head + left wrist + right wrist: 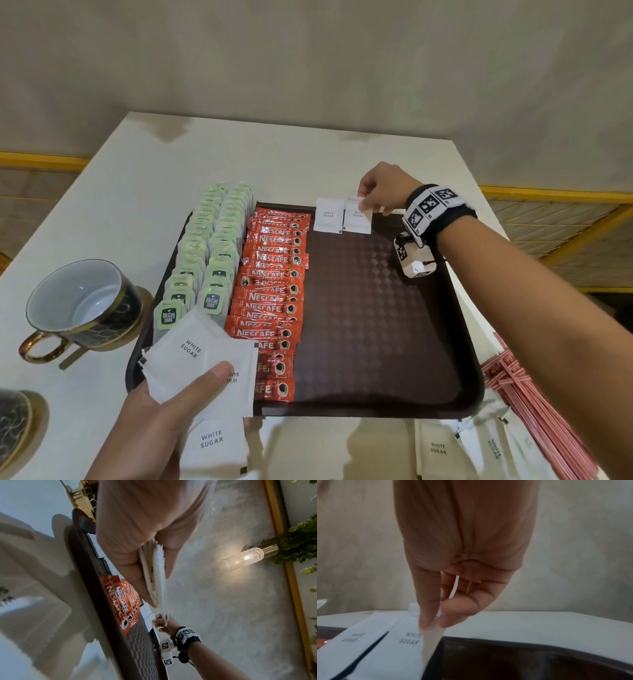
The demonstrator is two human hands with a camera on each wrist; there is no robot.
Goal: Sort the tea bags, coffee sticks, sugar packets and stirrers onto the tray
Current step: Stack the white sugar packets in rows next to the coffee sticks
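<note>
Right hand (pixel 380 192) pinches sugar pkt (pixel 358 219) at tray (pixel 394 407) far edge, beside another pkt (pixel 329 214). Left hand (pixel 161 421) grips pkt stack (pixel 202 363) over tray's near-left corner.

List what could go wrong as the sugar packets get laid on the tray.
1. The right hand pinches the second sugar packet at the tray's far rim; it might end up propped on the rim.
2. The left hand holds a fanned stack of packets by one corner; some could slip onto the coffee sticks.
</note>
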